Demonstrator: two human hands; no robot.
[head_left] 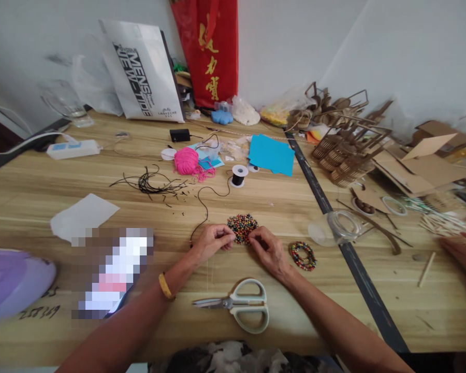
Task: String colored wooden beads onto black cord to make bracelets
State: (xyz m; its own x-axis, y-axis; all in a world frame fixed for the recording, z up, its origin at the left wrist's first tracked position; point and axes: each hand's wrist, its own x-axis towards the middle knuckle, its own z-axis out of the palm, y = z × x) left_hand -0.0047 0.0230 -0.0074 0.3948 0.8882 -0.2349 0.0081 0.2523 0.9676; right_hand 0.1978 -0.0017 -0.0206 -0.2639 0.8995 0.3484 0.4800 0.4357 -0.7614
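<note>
A pile of small multicoloured beads (241, 226) lies on the table between my hands. My left hand (213, 243) is at its left edge, thumb and index finger pinched; whatever is between them is too small to make out. My right hand (271, 252) is closed in a pinch at the pile's right edge, its fingertips hiding what they hold. A thin black cord (206, 204) runs from a white spool (239, 176) down to beside my left wrist. Right of my right hand lies a coiled string of beads (303, 256). Scissors (248, 305) with pale handles rest below my hands.
Left are a pixelated phone (116, 274), white paper (83, 215) and a purple object (15, 282). Behind lie black cord pieces (149, 181), pink yarn (186, 160) and blue sheets (272, 154). A clear plastic cup (334, 228) and another person's hand (460, 254) are right.
</note>
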